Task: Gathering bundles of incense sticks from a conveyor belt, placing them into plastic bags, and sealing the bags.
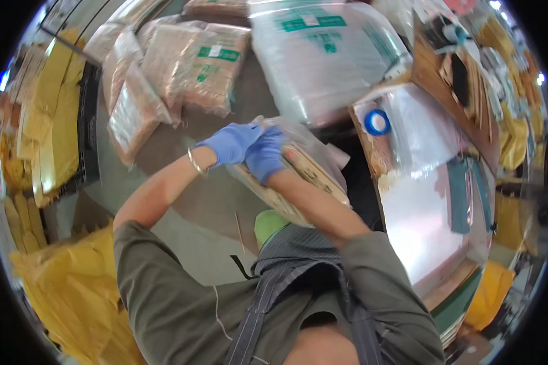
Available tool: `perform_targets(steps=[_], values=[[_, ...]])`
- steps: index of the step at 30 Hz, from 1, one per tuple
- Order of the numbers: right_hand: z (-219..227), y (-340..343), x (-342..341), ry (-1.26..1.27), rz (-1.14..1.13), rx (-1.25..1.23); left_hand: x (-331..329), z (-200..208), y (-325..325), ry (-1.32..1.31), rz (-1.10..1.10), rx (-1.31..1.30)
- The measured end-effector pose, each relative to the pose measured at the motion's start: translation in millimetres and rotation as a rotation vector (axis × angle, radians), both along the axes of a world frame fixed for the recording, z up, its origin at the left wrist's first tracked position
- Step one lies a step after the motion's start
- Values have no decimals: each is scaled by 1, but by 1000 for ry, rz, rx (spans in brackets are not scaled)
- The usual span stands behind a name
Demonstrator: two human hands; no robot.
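Both my hands wear blue gloves and meet at the far left end of a bundle of flat, light-brown pieces [310,172]. A clear plastic bag [309,141] lies loosely about this bundle. My left hand [232,143] is closed on the gathered edge of the bag. Beside it, touching, my right hand [265,156] is closed on the bag too, its fingertips partly hidden. The bundle slants from my hands down toward my right forearm, which covers part of it.
Wrapped brown packages [204,61] lie at the far left, and a large clear-wrapped pack [329,67] at the far middle. On the right, an open carton [377,176] holds a blue tape roll [377,122] and plastic sheets. Yellow sacks [79,286] stand at the left.
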State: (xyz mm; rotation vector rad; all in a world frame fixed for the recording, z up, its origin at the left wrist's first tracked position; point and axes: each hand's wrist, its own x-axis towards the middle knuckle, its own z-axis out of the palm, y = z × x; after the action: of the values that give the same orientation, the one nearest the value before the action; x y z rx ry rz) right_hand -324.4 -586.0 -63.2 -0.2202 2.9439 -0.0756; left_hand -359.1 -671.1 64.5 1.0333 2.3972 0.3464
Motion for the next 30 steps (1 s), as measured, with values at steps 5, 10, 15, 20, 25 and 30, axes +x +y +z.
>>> perform_targets(steps=[5,10,15,20,25,30], values=[[79,20,14,-56,-14,-390,-22,-32,-73,51,60,86],[76,188,150,-241,-587,-806,-21,20,-32,-187,169,143],[52,181,195,341,-845,-586,-10,-27,8,498,366,-94],[26,172,176,85,-1029,-876,-19,-89,14,424,644,-198],[22,147,171,352,-752,-1337,17,-110,-80,534,580,43],[161,154,135,342,-171,-1126,127,46,-119,-106,1350,620]])
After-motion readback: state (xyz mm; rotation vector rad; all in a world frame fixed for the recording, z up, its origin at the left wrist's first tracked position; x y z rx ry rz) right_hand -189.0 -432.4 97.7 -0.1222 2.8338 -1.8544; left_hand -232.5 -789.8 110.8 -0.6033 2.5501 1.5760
